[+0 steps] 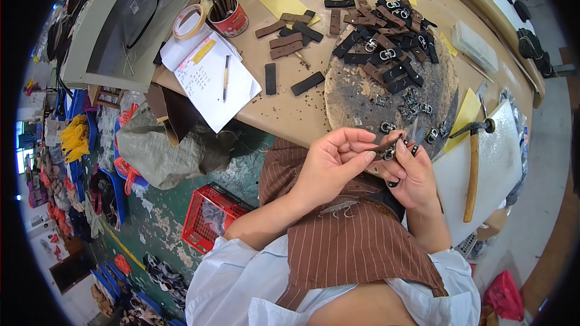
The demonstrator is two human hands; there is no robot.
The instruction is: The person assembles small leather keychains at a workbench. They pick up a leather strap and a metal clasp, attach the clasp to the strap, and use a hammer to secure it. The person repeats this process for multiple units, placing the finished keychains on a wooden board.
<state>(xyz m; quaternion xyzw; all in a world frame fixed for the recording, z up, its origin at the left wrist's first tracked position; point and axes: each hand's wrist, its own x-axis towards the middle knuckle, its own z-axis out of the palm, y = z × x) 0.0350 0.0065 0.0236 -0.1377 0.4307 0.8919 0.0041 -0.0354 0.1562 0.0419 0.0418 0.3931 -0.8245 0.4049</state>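
Note:
Close to the table's front edge, my left hand [338, 160] pinches a short dark leather strap with a metal clasp [387, 150] between thumb and fingers. My right hand [417, 175] is closed round scissors [414, 129] whose blade points up and away; its fingertips also touch the clasp end of the strap. Part of the strap is hidden by my fingers. Beyond my hands lies a round worn board [356, 99], with loose metal clasps [414, 105] on it and a heap of black and brown leather straps [393, 42], some fitted with metal rings.
Right of the board, a wooden-handled hammer [473, 175] rests on a white slab [498, 157]. At the left are a notebook [205, 93] with a pen [226, 78], a tape roll [188, 21] and a red can [232, 24]. A red crate [208, 217] stands on the floor.

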